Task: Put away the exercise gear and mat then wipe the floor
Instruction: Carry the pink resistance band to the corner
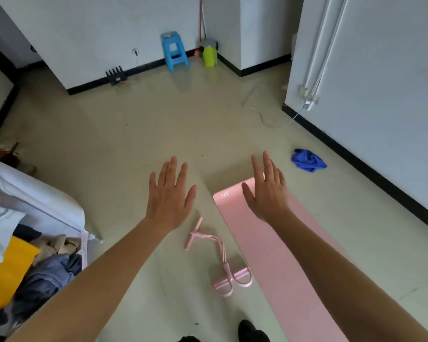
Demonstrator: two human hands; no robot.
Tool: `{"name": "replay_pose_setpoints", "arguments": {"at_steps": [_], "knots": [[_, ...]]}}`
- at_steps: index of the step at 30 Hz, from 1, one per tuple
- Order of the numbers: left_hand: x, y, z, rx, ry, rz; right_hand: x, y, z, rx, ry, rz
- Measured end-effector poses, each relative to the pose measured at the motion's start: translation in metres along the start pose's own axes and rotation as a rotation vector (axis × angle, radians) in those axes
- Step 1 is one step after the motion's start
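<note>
Overhead, both hands (169, 193) empty w/ fingers (267, 164) spread

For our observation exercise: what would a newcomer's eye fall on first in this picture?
Two open, empty hands, the left hand and the right hand, stretch forward mid-frame. Beneath the right one a pink mat lies unrolled on the floor, with a pink pull-rope exerciser beside its left edge. Farther off, a crumpled blue cloth lies right of the mat's far end, and a blue stool stands by the back wall.
</note>
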State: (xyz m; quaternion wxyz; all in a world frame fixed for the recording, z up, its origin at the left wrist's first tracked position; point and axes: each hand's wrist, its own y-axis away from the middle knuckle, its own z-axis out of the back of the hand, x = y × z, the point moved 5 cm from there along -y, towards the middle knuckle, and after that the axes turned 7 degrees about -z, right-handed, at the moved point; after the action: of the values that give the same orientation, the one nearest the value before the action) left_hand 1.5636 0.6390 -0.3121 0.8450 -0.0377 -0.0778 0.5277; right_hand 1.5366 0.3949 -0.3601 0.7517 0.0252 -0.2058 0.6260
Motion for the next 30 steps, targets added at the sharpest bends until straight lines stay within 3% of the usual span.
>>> {"name": "replay_pose_setpoints", "arguments": {"at_steps": [9, 14, 18, 23, 30], "knots": [[0.088, -0.177, -0.112, 0.087, 0.026, -0.293, 0.014, -0.106, -0.086, -0.072, 0.046, -0.235], [0.094, -0.249, -0.210, 0.242, 0.108, -0.451, -0.001, -0.109, -0.159, -0.001, 0.096, -0.525], [0.084, -0.253, -0.291, 0.342, 0.165, -0.538, -0.015, -0.085, -0.234, 0.119, 0.122, -0.634], [0.074, -0.216, -0.449, 0.479, 0.209, -0.569, -0.051, -0.040, -0.374, 0.194, 0.091, -0.753], [0.067, -0.131, -0.744, 0.667, 0.103, -0.571, -0.099, 0.068, -0.656, 0.277, 0.025, -0.792]]}}
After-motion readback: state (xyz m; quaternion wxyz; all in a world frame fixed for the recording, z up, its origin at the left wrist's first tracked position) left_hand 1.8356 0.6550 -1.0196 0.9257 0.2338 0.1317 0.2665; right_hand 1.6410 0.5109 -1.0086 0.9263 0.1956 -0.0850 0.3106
